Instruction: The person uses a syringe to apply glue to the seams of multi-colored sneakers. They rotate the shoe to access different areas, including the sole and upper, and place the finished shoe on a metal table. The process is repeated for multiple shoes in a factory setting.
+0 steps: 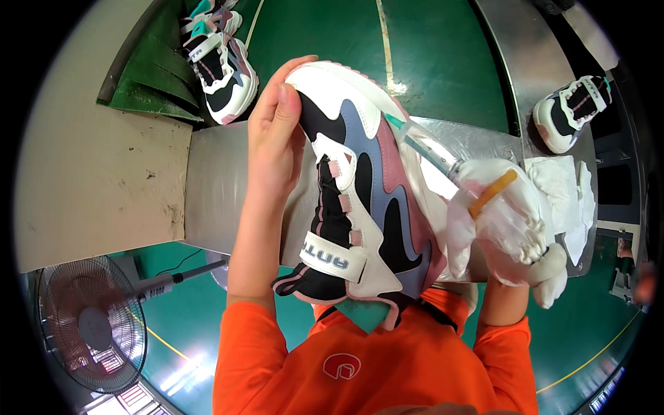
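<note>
A sneaker in white, black, pink and blue-grey is tilted with its toe away from me and its strap toward the left. My bare left hand grips it at the toe. In a white glove with clear plastic over it, my right hand is closed round a clear syringe. The green tip of the syringe is at the seam between the upper and the white sole, near the toe. A tan strip crosses the gloved fingers. The sneaker hides part of my lap.
Similar sneakers lie beside a green flap at the far left. Another sneaker stands on the metal ledge at right, near white cloths. A metal bench spans the middle. A fan stands at lower left.
</note>
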{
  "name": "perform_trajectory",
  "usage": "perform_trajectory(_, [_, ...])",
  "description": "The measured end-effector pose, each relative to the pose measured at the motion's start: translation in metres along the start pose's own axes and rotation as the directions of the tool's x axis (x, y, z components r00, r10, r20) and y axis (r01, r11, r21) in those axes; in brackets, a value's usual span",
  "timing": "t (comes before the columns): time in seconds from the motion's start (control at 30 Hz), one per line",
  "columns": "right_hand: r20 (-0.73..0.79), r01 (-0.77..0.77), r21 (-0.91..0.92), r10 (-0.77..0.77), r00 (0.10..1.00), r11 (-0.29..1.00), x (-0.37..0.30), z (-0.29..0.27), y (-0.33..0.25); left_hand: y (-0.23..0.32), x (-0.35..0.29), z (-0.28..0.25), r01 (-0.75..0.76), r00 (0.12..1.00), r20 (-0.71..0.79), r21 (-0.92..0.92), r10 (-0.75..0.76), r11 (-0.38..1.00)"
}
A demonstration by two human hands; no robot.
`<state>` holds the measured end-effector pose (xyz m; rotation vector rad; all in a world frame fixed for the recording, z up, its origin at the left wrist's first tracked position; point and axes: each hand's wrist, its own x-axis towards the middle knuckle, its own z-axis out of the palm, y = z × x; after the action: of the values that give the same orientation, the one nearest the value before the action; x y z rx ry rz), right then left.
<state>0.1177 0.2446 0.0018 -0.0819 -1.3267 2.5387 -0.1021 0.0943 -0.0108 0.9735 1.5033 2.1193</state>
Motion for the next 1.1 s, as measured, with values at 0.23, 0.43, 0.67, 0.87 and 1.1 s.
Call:
perform_trajectory(0.23, [-0.017,-0.018,0.009,0.018,1.000,1.000,-0.008,0.003,0.004,-0.007,0.004,-0.007,0.038,0.999,-0.024,-0.018,-0.038,0.999])
perform_trajectory(0.43, [-0.102,-0.070,0.052,0.075,0.992,0.996,-0.017,0.008,-0.001,-0.007,0.002,-0.008,0.062,0.998,-0.033,-0.011,-0.062,0.998])
perform_trajectory(0.67, [0.062,-0.032,0.221,0.019,0.998,0.975,-0.062,-0.046,0.009,-0.005,0.000,-0.002,0.069,0.997,-0.040,-0.013,-0.069,0.998])
perform_trajectory(0.87, [0.167,-0.074,0.194,0.041,0.985,0.978,-0.056,-0.020,-0.011,-0.003,-0.001,-0.004,0.067,0.997,-0.027,0.022,-0.066,0.998])
perform_trajectory(1.1, [-0.293,-0.223,0.179,0.269,0.917,0.958,-0.077,0.009,-0.025,-0.004,-0.004,-0.002,0.067,0.996,-0.062,-0.017,-0.068,0.998])
